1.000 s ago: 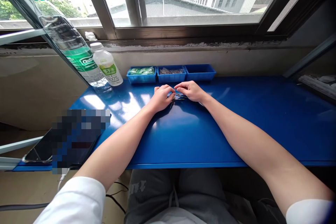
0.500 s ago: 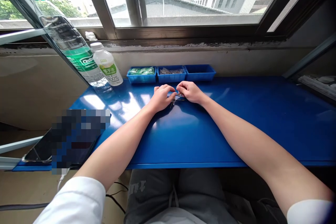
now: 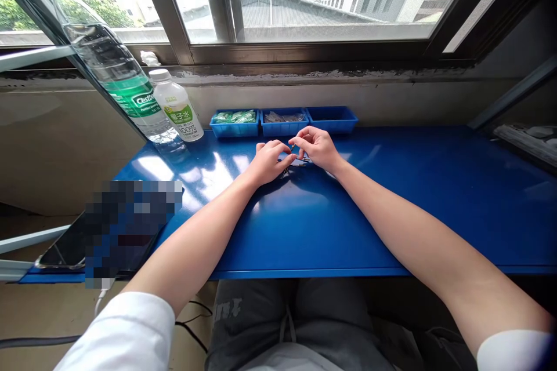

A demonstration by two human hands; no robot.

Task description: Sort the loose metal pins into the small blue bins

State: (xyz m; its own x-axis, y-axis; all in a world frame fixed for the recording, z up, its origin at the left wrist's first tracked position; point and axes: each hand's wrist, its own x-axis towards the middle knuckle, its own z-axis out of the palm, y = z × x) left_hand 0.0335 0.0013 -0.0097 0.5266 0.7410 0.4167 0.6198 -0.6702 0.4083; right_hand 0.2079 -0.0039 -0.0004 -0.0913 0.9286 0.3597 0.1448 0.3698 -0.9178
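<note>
Over the middle of the blue table (image 3: 296, 232), both hands meet above a cluster of thin, dark metal pieces (image 3: 299, 161). My left hand (image 3: 272, 162) is closed, its thumb and fingers bent against the left side of these pieces; what exactly it grips is partly hidden. My right hand (image 3: 319, 148) pinches a tiny brass-coloured piece (image 3: 293, 147) between thumb and forefinger, just above the cluster. The kind of these parts is too small to tell.
Behind the hands stand three blue bins: one with green packets (image 3: 235, 117), one with greyish small parts (image 3: 284, 118), and a right-hand bin (image 3: 331, 122). A large water bottle (image 3: 117, 69) and a smaller bottle (image 3: 176, 107) stand left. A phone (image 3: 65, 249) lies front left.
My right hand has lifted slightly and opened out its lower fingers, and the tiny brass-coloured piece now shows in its pinch. My left hand has barely moved.
</note>
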